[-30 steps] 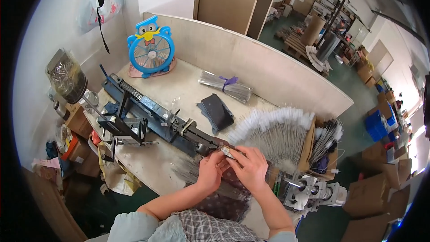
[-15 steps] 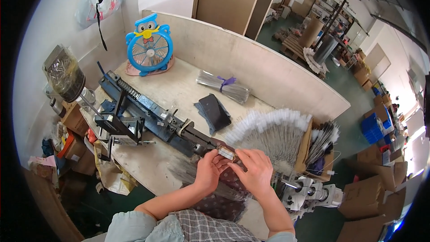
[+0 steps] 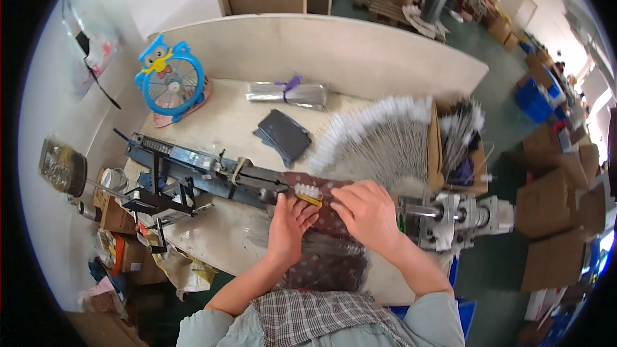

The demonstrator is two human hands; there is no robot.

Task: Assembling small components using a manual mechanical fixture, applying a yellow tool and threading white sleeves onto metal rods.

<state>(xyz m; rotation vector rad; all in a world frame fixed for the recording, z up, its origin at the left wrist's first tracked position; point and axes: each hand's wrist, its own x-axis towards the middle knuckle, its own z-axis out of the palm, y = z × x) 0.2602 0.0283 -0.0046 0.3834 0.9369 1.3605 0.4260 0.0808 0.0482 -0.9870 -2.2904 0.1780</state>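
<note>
A small white ridged piece with a yellow edge [image 3: 308, 193] sits at the right end of the long dark metal fixture [image 3: 257, 177]. Just below it is my left hand [image 3: 288, 228], palm turned up and fingers stretched out, the fingertips close to the yellow edge. To the right, my right hand [image 3: 367, 213] has its thumb and index finger pinched together beside the piece. What the pinch holds, if anything, is too small to make out. Brown dotted cloth [image 3: 328, 270] under plastic lies beneath both hands.
Thin wires with white tips [image 3: 379, 141] fan out behind my right hand, next to a cardboard box [image 3: 440, 148] of more wires. A metal machine [image 3: 463, 218] stands at right, a black cranked frame [image 3: 160, 199] at left. Farther back are a blue fan [image 3: 172, 87] and a tied wire bundle [image 3: 270, 92].
The view has swung to the right. My hands, earlier together around the small piece, are now apart; the left fingers have opened out and the right hand has drawn off to the right.
</note>
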